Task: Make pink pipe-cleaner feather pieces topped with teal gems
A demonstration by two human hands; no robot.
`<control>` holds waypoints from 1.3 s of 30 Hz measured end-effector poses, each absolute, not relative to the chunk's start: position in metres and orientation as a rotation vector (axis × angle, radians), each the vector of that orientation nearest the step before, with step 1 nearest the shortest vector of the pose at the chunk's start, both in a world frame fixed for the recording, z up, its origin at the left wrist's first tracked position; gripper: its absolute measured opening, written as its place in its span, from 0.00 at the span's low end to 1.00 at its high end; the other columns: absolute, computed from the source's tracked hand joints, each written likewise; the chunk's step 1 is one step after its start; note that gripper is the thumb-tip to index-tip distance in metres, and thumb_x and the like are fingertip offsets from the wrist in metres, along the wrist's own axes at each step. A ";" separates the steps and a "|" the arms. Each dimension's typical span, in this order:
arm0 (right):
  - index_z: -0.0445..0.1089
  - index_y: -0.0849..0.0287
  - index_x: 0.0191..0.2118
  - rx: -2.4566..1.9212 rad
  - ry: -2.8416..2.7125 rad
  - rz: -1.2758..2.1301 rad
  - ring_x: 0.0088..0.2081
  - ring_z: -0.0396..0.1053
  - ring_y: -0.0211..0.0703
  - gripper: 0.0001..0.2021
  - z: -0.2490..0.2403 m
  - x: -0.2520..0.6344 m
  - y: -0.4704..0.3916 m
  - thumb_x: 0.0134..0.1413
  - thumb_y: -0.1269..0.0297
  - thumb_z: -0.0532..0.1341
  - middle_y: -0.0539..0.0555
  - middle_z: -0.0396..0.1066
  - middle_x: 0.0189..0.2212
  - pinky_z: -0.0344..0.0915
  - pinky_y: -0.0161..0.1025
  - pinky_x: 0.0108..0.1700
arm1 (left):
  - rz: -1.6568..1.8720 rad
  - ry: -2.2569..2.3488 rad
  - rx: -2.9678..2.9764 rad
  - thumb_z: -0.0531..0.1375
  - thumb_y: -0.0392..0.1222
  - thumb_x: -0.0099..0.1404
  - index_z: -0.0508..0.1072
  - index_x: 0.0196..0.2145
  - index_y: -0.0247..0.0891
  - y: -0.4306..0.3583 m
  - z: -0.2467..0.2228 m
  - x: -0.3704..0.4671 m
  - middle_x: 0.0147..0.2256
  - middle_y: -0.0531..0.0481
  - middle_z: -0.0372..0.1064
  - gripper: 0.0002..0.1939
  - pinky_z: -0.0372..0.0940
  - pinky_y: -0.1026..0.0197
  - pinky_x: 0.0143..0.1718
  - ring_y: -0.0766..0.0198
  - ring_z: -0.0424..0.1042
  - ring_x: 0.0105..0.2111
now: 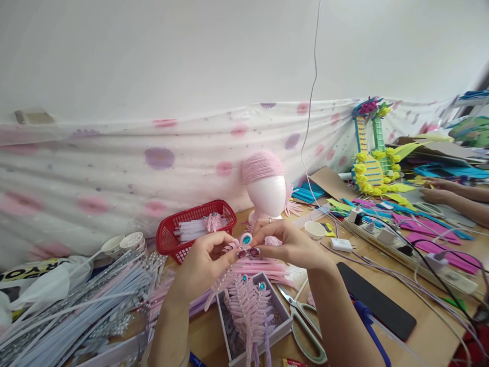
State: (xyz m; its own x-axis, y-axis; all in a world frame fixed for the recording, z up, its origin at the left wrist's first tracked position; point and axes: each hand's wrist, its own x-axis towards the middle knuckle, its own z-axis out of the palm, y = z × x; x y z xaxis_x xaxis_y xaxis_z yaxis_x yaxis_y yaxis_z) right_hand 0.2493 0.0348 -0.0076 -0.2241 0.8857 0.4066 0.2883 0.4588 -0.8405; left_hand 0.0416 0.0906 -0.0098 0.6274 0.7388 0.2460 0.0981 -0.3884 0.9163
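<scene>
My left hand (206, 261) pinches a pink fuzzy pipe-cleaner ornament (231, 246) with a string of small pearls hanging from it. My right hand (291, 245) grips the same ornament from the other side, thumb and fingertips together near its round blue gem in a pale setting. Below both hands sits a white box (280, 334), with pink leaf-like pipe-cleaner pieces (244, 303) bearing pearls and blue gems lying over it. Behind the hands stands a white foam head (267, 196) with a pink thread cap (263, 167).
A red basket (165, 235) holds white sticks. Scissors (305, 326) and a black phone (376, 300) lie right. A power strip (412, 255) trails cables. Bundled pipe cleaners (110, 290) cover the left. Another person's hands (439, 189) work at far right, beyond a yellow-flowered craft instrument (369, 173).
</scene>
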 end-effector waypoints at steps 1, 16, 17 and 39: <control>0.79 0.58 0.32 -1.014 -1.731 0.759 0.35 0.68 0.40 0.04 -0.007 0.248 0.034 0.50 0.66 0.67 0.52 0.71 0.31 0.64 0.41 0.40 | 0.816 0.670 1.860 0.65 0.46 0.57 0.75 0.30 0.35 0.091 -0.010 0.042 0.28 0.50 0.71 0.11 0.62 0.65 0.29 0.64 0.67 0.28; 0.79 0.57 0.26 -0.971 -1.351 0.705 0.32 0.66 0.39 0.05 -0.009 0.229 0.040 0.46 0.62 0.69 0.51 0.68 0.27 0.62 0.39 0.34 | 0.998 0.642 1.646 0.67 0.49 0.57 0.76 0.35 0.35 0.088 -0.017 0.058 0.30 0.50 0.73 0.15 0.64 0.65 0.34 0.63 0.69 0.33; 0.78 0.57 0.26 -0.966 -1.340 0.701 0.32 0.66 0.39 0.06 -0.010 0.228 0.041 0.47 0.61 0.69 0.51 0.68 0.27 0.62 0.39 0.34 | 1.022 0.643 1.629 0.67 0.49 0.57 0.76 0.36 0.35 0.089 -0.019 0.059 0.30 0.51 0.73 0.15 0.64 0.66 0.34 0.63 0.69 0.32; 0.73 0.61 0.33 -1.040 -1.458 0.784 0.31 0.66 0.37 0.12 -0.008 0.233 0.039 0.50 0.56 0.68 0.51 0.69 0.30 0.64 0.36 0.33 | 1.158 0.751 1.710 0.64 0.49 0.59 0.77 0.35 0.35 0.085 -0.016 0.060 0.27 0.53 0.70 0.14 0.61 0.66 0.30 0.65 0.66 0.28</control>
State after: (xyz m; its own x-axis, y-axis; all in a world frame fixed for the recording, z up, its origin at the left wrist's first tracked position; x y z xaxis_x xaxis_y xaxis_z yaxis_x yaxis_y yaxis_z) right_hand 0.2326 0.0390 -0.0084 0.0141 0.9173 0.3980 0.1739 0.3898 -0.9043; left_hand 0.0603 0.0848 -0.0158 0.3739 0.8488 0.3738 -0.0052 -0.4011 0.9160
